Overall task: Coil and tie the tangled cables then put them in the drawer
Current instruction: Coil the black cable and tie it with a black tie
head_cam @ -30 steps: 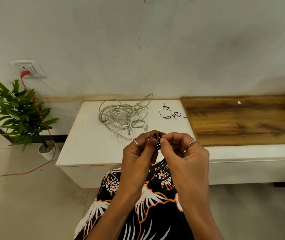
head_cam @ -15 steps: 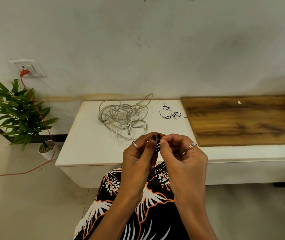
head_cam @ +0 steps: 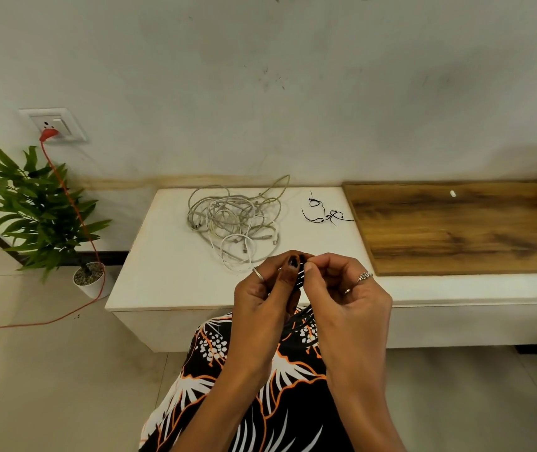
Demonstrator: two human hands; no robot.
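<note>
White bench (head_cam: 169,282) against plaster wall (head_cam: 293,93).

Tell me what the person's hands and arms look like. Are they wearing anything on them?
Both forearms are bare, with no sleeves showing. The left hand wears a thin plain silver ring and has dark polish on its thumbnail. The right hand wears a chunky patterned silver ring and a second thinner ring on another finger.
</note>
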